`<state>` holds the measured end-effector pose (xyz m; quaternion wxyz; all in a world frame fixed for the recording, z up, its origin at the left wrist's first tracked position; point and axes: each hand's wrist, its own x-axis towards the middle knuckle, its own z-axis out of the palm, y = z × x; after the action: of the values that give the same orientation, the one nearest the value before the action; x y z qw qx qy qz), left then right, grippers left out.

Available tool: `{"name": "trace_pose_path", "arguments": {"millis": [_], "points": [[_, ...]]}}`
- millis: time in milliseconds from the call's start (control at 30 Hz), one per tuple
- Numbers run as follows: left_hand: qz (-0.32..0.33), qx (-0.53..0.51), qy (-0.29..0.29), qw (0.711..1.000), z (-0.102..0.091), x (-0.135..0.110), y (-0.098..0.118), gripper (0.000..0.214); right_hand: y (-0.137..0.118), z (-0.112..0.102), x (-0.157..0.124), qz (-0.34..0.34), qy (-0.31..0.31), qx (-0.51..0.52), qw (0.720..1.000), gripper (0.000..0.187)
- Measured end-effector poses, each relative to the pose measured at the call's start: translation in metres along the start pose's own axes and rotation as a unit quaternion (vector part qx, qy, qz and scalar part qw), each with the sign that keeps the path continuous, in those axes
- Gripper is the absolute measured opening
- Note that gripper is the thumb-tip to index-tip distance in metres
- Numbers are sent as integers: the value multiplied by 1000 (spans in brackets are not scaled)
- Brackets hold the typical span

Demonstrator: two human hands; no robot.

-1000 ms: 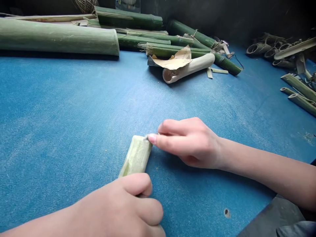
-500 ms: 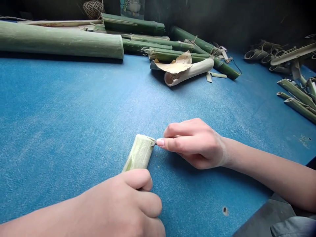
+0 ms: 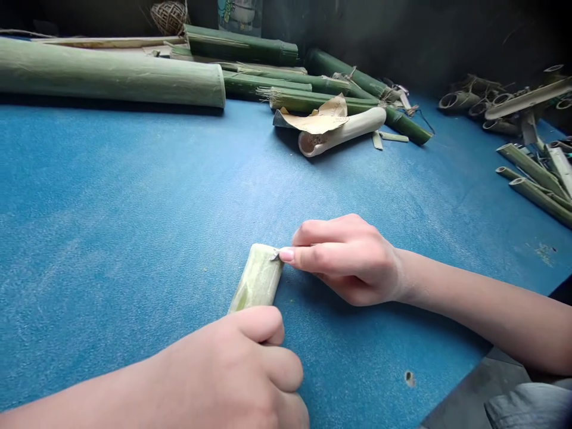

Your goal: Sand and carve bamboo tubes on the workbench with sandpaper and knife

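A short piece of pale green bamboo (image 3: 258,280) lies slanted over the table, its far end showing. My left hand (image 3: 250,369) is closed around its near part, which the fingers hide. From the right, my right hand (image 3: 353,256) pinches a small metal blade (image 3: 274,256) between thumb and fingers. Only the blade's tip shows, touching the bamboo piece near its far right edge; its handle, if any, is hidden in the hand.
Across the back of the blue table (image 3: 156,196) lie a thick bamboo pole (image 3: 111,74), several green bamboo lengths (image 3: 241,46) and a pale hollowed bamboo piece (image 3: 346,131) under torn sandpaper (image 3: 326,117). More cut bamboo (image 3: 540,190) is piled at the right. A twine ball (image 3: 168,18) sits behind.
My left hand and the bamboo piece have shifted slightly right. My right hand has moved a little left, and the blade tip now lies further in over the bamboo's end.
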<state>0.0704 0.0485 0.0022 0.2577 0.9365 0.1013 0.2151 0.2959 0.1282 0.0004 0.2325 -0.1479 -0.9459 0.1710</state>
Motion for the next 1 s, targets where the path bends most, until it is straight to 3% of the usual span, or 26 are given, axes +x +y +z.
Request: {"name": "trace_pose_path", "arguments": {"millis": [333,600,1000], "points": [[-3,3,-6,1000,3,1,-4,53,2,-8,-4,-36,-12,-62,997,26],[-16,-1,-1,1000,6,-4,-1,50,-7,-1,-5,17,-1,-68,998,23],[15,-7,20,1000,1,0,-6,35,-11,3,-4,35,13,-97,995,28]]}}
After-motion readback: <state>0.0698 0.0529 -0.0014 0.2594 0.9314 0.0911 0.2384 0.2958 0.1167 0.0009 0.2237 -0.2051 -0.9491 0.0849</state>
